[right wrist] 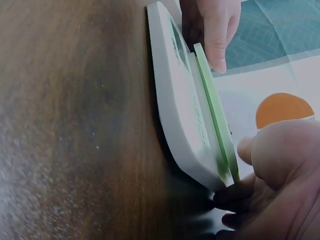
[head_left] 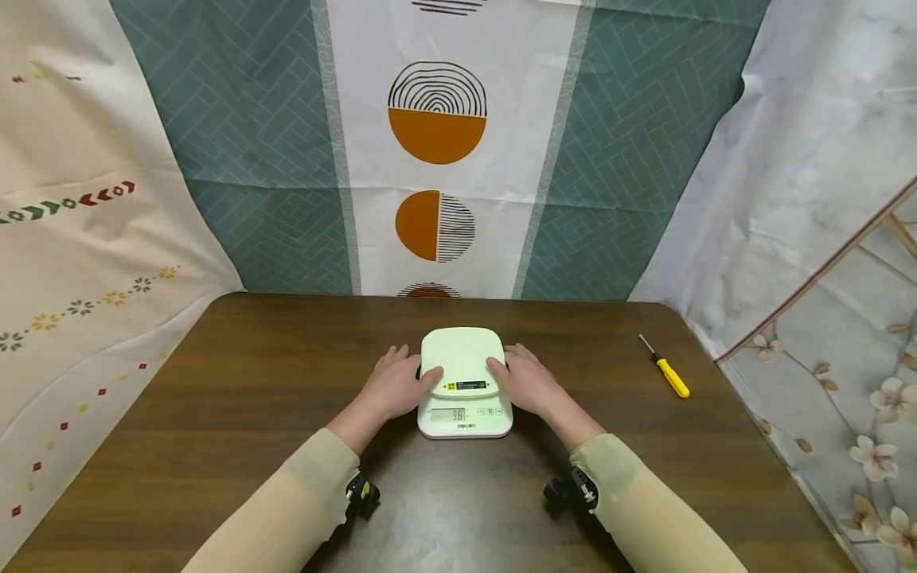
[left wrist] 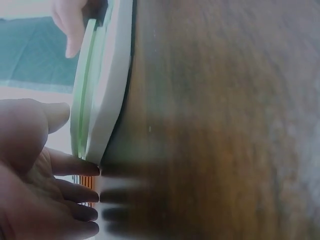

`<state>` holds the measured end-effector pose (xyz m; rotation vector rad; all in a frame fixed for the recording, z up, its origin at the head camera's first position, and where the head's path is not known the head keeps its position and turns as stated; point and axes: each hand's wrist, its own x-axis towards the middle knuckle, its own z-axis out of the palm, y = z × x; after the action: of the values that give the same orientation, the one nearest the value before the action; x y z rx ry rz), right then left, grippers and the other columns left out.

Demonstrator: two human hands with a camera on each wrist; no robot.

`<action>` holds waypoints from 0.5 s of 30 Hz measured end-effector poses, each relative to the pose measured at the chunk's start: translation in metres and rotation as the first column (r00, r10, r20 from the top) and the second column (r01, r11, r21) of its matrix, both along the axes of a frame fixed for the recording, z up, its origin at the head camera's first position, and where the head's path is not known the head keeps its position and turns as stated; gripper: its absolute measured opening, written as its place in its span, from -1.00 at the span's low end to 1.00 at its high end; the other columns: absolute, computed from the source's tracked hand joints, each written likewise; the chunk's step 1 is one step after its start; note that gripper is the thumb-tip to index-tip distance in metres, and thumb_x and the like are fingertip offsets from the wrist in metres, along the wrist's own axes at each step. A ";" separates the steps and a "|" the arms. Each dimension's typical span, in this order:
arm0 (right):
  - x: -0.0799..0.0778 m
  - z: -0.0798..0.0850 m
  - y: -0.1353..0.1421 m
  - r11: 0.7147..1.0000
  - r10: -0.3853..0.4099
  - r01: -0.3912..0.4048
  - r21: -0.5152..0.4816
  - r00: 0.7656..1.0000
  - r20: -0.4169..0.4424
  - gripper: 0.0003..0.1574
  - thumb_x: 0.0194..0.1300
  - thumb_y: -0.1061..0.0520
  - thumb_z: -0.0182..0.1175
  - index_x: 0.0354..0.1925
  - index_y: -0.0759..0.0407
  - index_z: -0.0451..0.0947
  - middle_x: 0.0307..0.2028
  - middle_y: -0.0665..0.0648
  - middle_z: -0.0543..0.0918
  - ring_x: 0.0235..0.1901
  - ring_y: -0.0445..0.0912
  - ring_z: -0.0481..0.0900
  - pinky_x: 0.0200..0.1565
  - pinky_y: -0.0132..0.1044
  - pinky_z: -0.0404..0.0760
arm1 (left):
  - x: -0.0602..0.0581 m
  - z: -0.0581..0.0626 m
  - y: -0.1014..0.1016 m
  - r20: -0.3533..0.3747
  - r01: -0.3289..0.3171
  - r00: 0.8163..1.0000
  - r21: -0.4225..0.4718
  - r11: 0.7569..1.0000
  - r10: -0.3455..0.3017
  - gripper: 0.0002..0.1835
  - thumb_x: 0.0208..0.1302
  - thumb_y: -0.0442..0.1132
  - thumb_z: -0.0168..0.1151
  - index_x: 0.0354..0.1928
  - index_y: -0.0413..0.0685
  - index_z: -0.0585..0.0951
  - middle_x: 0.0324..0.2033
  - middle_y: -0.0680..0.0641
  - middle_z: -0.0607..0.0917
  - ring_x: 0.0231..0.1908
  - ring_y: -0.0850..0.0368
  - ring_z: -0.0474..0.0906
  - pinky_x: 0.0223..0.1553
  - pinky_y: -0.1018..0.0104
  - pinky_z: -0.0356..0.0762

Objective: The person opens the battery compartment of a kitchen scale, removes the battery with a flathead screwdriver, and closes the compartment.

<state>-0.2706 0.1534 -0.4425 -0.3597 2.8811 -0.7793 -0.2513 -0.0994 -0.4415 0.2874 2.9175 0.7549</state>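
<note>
A white digital kitchen scale point(head_left: 464, 362) with a pale green-tinted weighing plate sits at the middle of the brown table, its lit display point(head_left: 448, 415) facing the person. My left hand point(head_left: 394, 383) grips its left side, thumb over the plate's edge and fingers along the side. On the opposite side my right hand point(head_left: 530, 380) holds it the same way, its thumb also over the plate. Both wrist views show the scale's rim point(left wrist: 107, 95) between thumb and fingers. Whether the base is slightly off the table cannot be told.
A screwdriver point(head_left: 665, 368) with a yellow handle lies on the right part of the table point(head_left: 286, 350). Patterned cloths hang behind the table point(head_left: 279, 143) and at both sides. A small black device point(head_left: 363, 495) is strapped at each wrist.
</note>
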 end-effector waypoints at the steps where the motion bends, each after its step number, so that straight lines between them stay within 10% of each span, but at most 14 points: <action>1: 0.001 0.001 0.000 1.000 0.002 -0.002 -0.011 1.000 0.000 -0.31 0.81 -0.10 -0.04 0.45 0.44 0.54 0.55 0.47 0.41 0.69 0.33 0.07 0.61 0.26 0.12 | 0.000 0.000 0.000 0.004 0.002 1.000 0.009 1.000 -0.002 -0.38 0.73 0.08 0.11 0.45 -0.34 0.59 0.53 -0.50 0.41 0.65 -0.52 0.04 0.64 -0.31 -0.01; 10: 0.006 0.004 0.001 0.996 -0.043 0.044 -0.080 0.999 0.011 -0.27 0.79 -0.07 0.02 0.56 0.46 0.39 0.60 0.46 0.31 0.63 0.34 0.20 0.55 0.26 0.27 | 0.002 0.002 0.001 -0.009 0.021 1.000 0.110 0.994 -0.020 -0.37 0.71 0.04 0.16 0.52 -0.31 0.52 0.49 -0.41 0.51 0.64 -0.48 0.11 0.65 -0.27 -0.02; 15: 0.007 0.007 0.001 0.988 -0.080 0.078 -0.134 0.997 -0.009 -0.27 0.79 -0.04 0.02 0.59 0.46 0.33 0.63 0.44 0.24 0.61 0.34 0.22 0.53 0.26 0.30 | 0.000 -0.003 0.000 -0.067 0.042 0.997 0.172 0.984 -0.031 -0.36 0.70 0.10 0.17 0.47 -0.31 0.51 0.23 -0.34 0.72 0.36 -0.36 0.54 0.41 -0.23 0.43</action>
<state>-0.2631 0.1548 -0.4358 -0.2673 2.8796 -0.9905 -0.2514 -0.0995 -0.4450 0.3869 2.8999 1.0149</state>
